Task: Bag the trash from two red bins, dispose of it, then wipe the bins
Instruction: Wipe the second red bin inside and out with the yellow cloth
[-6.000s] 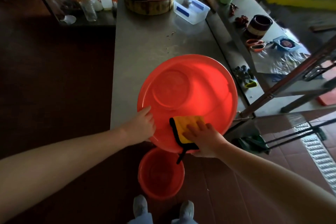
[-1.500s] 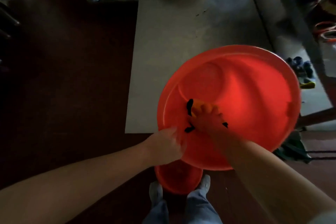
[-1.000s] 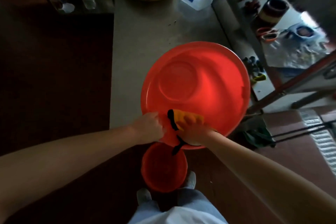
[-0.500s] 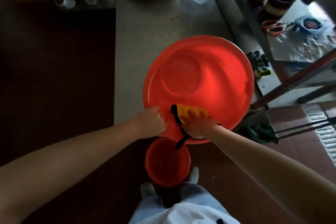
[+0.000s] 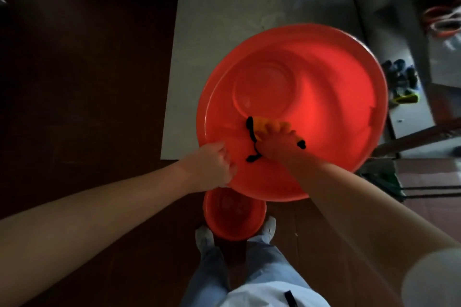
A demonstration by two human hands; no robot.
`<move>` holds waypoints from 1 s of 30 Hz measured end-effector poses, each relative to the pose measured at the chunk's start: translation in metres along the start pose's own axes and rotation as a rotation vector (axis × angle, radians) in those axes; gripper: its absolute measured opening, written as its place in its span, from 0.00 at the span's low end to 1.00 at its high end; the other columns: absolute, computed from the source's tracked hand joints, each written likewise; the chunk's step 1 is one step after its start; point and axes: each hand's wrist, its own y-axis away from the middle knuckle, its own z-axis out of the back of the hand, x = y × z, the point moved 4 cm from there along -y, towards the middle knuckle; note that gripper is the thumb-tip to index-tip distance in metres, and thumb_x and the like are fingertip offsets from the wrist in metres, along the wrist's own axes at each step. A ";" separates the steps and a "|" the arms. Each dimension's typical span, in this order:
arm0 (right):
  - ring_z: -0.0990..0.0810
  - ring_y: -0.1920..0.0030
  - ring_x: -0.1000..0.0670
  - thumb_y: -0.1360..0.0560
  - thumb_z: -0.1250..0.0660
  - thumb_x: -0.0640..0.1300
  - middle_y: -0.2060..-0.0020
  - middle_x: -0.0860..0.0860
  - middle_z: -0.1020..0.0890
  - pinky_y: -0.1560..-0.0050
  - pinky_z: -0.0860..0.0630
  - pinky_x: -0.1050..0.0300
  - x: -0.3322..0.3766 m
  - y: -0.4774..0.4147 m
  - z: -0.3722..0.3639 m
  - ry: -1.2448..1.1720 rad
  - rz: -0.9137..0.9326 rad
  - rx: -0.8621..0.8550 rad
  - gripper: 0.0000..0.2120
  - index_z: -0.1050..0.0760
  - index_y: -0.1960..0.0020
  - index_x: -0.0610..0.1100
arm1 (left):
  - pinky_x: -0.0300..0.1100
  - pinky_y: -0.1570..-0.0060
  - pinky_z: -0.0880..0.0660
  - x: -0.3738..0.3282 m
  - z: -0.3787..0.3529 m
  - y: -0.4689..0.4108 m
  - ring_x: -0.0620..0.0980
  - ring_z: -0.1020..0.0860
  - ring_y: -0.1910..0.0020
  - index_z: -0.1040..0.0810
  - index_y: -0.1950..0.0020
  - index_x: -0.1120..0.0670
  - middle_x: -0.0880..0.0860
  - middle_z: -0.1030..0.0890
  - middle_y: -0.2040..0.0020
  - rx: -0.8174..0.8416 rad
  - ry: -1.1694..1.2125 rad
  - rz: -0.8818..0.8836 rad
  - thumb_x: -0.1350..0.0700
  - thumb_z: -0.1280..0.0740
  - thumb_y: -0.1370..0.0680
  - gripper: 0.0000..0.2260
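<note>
A large red bin (image 5: 324, 62) stands on the near end of a steel table (image 5: 224, 20) and overhangs its front edge. My right hand (image 5: 277, 144) is inside the bin, pressing a yellow cloth with black trim (image 5: 259, 124) against the near inner wall just below the round bottom. My left hand (image 5: 212, 167) grips the bin's near-left rim. A smaller red bin (image 5: 234, 217) sits on the floor under the big one, between my shoes.
A lower shelf on the right carries small dark items (image 5: 401, 75) and a yellow-green object (image 5: 406, 99). A metal frame bar (image 5: 419, 137) and a dark green thing (image 5: 384, 179) lie right of the bin. Dark floor (image 5: 82, 82) fills the left.
My right hand has pushed the cloth from the bin's near rim deeper in, toward the bottom. My head has leaned forward over the bin. My left hand keeps its hold on the rim.
</note>
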 end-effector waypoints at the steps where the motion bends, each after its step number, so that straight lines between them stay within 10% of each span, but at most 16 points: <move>1: 0.52 0.22 0.30 0.18 0.50 0.61 0.19 0.50 0.48 0.27 0.51 0.31 -0.001 0.007 0.000 0.016 0.003 -0.005 0.26 0.43 0.21 0.61 | 0.46 0.49 0.24 0.003 0.003 -0.001 0.52 0.18 0.62 0.20 0.52 0.51 0.52 0.17 0.60 0.008 -0.004 0.002 0.45 0.43 0.17 0.16; 11: 0.44 0.22 0.37 0.19 0.53 0.66 0.19 0.55 0.48 0.27 0.45 0.34 -0.013 0.099 0.027 0.172 0.114 0.069 0.27 0.49 0.21 0.67 | 0.49 0.46 0.26 0.045 0.024 -0.005 0.53 0.18 0.58 0.21 0.49 0.49 0.50 0.16 0.58 0.217 -0.090 -0.007 0.59 0.39 0.21 0.09; 22: 0.40 0.23 0.40 0.28 0.45 0.78 0.19 0.53 0.47 0.28 0.38 0.40 -0.013 0.174 0.019 0.318 0.337 -0.075 0.43 0.50 0.19 0.61 | 0.51 0.41 0.27 0.084 0.044 0.030 0.53 0.17 0.50 0.19 0.45 0.50 0.51 0.16 0.50 0.416 -0.215 -0.063 0.37 0.38 0.20 0.19; 30: 0.33 0.29 0.38 0.23 0.33 0.60 0.21 0.50 0.42 0.31 0.34 0.42 0.007 0.169 -0.004 0.357 0.390 -0.284 0.39 0.49 0.19 0.56 | 0.60 0.28 0.41 0.055 0.039 0.045 0.56 0.24 0.38 0.19 0.39 0.50 0.52 0.18 0.41 0.445 -0.195 0.139 0.46 0.34 0.21 0.14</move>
